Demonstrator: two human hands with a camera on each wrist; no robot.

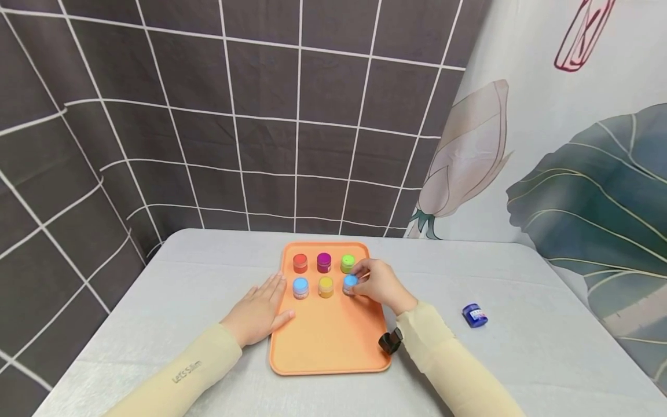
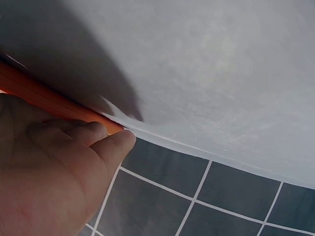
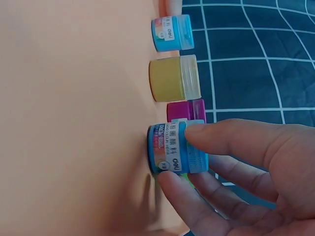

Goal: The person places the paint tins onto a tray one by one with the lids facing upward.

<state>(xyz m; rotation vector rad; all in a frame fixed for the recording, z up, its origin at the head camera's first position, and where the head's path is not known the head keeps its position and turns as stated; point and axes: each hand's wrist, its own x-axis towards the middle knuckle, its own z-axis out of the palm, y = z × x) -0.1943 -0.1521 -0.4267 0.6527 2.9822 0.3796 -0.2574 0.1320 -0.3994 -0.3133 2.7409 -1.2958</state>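
On the orange tray [image 1: 329, 345] stand small paint jars in two rows. My right hand [image 1: 384, 286] pinches a blue paint jar [image 3: 166, 148] at the right end of the nearer row, thumb and fingers on its lid and side. Left of it stand a yellow jar [image 1: 325, 288] and a light blue jar [image 1: 300, 288]. The farther row has a red jar [image 1: 300, 263], a purple jar [image 1: 324, 263] and a green jar [image 1: 348, 263]. With fingers extended, my left hand [image 1: 256, 314] rests along the tray's left edge.
A dark blue jar [image 1: 475, 315] lies on its side on the grey-white tablecloth [image 1: 432, 272], to the right of the tray. Behind the table hangs a dark cloth with white grid lines [image 1: 266, 145]. A black band sits at my right wrist.
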